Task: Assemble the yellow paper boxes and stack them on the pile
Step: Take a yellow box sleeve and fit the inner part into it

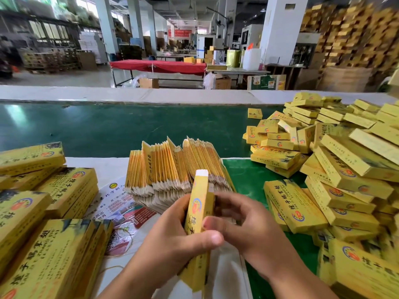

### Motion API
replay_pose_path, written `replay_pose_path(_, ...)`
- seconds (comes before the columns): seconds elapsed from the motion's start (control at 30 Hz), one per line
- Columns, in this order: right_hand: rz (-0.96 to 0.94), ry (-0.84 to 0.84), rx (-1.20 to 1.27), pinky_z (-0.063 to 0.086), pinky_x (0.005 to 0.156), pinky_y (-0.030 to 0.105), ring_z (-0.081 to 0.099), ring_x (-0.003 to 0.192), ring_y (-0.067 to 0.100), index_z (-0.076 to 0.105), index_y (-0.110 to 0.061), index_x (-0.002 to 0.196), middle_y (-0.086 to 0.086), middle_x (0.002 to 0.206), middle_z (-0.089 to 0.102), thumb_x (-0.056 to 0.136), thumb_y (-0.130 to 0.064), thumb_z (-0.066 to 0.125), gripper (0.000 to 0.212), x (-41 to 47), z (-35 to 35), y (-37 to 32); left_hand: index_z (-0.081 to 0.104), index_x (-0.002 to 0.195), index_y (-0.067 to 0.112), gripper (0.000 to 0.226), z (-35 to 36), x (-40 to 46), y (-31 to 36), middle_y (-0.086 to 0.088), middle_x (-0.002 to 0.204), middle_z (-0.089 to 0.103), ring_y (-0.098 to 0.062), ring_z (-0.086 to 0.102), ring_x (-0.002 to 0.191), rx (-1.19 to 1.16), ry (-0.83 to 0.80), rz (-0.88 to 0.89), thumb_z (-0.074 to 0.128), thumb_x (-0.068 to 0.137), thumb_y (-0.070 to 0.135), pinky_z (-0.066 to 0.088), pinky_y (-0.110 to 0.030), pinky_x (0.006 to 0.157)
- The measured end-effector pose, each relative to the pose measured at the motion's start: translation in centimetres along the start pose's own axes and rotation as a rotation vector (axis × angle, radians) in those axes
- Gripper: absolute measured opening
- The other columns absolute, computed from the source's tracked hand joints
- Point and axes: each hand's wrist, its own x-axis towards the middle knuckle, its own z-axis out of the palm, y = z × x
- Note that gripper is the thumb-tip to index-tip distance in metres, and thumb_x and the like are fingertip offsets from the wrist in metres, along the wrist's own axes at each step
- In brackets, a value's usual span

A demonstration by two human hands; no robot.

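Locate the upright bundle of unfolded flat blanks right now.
Head view, centre: the bundle of flat blanks stands just beyond the box both hands hold, with the green belt behind it.

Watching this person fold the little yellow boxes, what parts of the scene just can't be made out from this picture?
Head view, the only one:
- The held box: its near end is hidden behind the left hand, so whether that end is closed cannot be told.
- The right hand: its fingertips are blurred.
- The pile of boxes: cut off by the right edge.
- The flat stacks on the left: cut off by the left and bottom edges.
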Motion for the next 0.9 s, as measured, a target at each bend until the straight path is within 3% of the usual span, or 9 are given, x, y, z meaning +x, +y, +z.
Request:
replay_pose_path(0.07, -0.003, -0.068, -0.036, 0.058, 0.085, 0.032, 0.073, 0.091, 0.008, 0.076, -0.038, 0.100, -0.011, 0.096, 0.077, 0.067, -0.057, 0.076, 0.038, -0.1, 0.1, -0.6, 0.057, 0.117, 0.006, 0.091, 0.1, -0.1, 0.1, -0.012, 0.106, 0.072, -0.028, 0.070, 0.099, 0.090, 0.044, 0.023, 0.089, 0.046, 0.053, 0.057, -0.031, 0.078)
replay_pose_path(0.23, 0.030, -0.109, -0.007, 0.058, 0.087, 0.044, 0.074, 0.090, 0.017, 0.077, -0.030, 0.101, -0.002, 0.094, 0.078, 0.077, -0.050, 0.072, 0.031, -0.3, -0.3, -0.8, 0.059, 0.110, 0.018, 0.088, 0.2, -0.4, 0.2, -0.003, 0.095, 0.074, -0.018, 0.072, 0.085, 0.249, 0.133, 0.037, 0.088, 0.037, 0.060, 0.058, -0.027, 0.069)
replay_pose_path(0.33, 0.049, -0.090, 0.010, 0.059, 0.085, 0.035, 0.074, 0.089, 0.014, 0.077, -0.031, 0.102, -0.003, 0.093, 0.078, 0.082, -0.043, 0.071, 0.024, -0.5, -0.5, -0.6, 0.060, 0.107, 0.019, 0.086, 0.2, -0.5, 0.0, -0.004, 0.094, 0.075, -0.020, 0.072, 0.085, 0.309, 0.191, 0.027, 0.089, 0.037, 0.059, 0.060, -0.040, 0.074)
replay_pose_path(0.47, 0.032, -0.013, -0.020, 0.056, 0.060, 0.016, 0.072, 0.070, 0.006, 0.078, -0.021, 0.090, -0.004, 0.077, 0.077, 0.091, -0.032, 0.069, 0.014, -0.4, -0.8, -0.5, 0.061, 0.096, 0.027, 0.068, 0.2, -0.3, -0.2, 0.008, 0.089, 0.075, -0.009, 0.072, 0.075, 0.428, 0.324, -0.004, 0.088, 0.042, 0.059, 0.061, -0.035, 0.065)
replay_pose_path(0.57, 0.059, 0.034, 0.015, 0.060, 0.058, 0.031, 0.071, 0.066, 0.023, 0.076, -0.013, 0.085, 0.008, 0.074, 0.075, 0.093, -0.025, 0.066, 0.017, -0.1, -0.6, -0.2, 0.063, 0.090, 0.028, 0.052, 0.2, -0.1, -0.4, 0.009, 0.085, 0.075, -0.007, 0.072, 0.070, 0.454, 0.413, -0.006, 0.085, 0.050, 0.054, 0.061, -0.034, 0.061)
replay_pose_path(0.67, 0.066, 0.086, 0.029, 0.057, 0.062, 0.052, 0.068, 0.069, 0.036, 0.072, -0.007, 0.087, 0.019, 0.078, 0.072, 0.093, -0.029, 0.064, 0.024, 0.0, 0.1, 0.2, 0.065, 0.088, 0.026, 0.029, 0.1, 0.2, -0.9, 0.004, 0.081, 0.076, -0.014, 0.073, 0.070, 0.402, 0.483, 0.007, 0.083, 0.069, 0.041, 0.061, -0.044, 0.063)
replay_pose_path(0.8, -0.031, 0.193, -0.123, 0.037, 0.046, 0.031, 0.047, 0.051, 0.010, 0.060, -0.011, 0.071, 0.005, 0.058, 0.059, 0.095, -0.037, 0.058, 0.035, -0.1, 1.4, 0.4, 0.066, 0.088, 0.027, 0.007, 0.1, 0.2, -1.3, 0.004, 0.081, 0.076, -0.013, 0.073, 0.069, 0.376, 0.542, 0.025, 0.065, 0.086, 0.034, 0.060, -0.041, 0.061)
replay_pose_path(0.9, -0.074, 0.260, -0.180, 0.033, 0.045, 0.015, 0.047, 0.047, 0.001, 0.059, -0.016, 0.069, -0.006, 0.055, 0.059, 0.096, -0.035, 0.054, 0.034, -0.1, 2.1, 0.6, 0.066, 0.084, 0.022, 0.017, 0.2, 0.3, -1.5, 0.008, 0.076, 0.075, -0.008, 0.072, 0.065, 0.416, 0.595, 0.053, 0.055, 0.094, 0.031, 0.056, -0.029, 0.054)
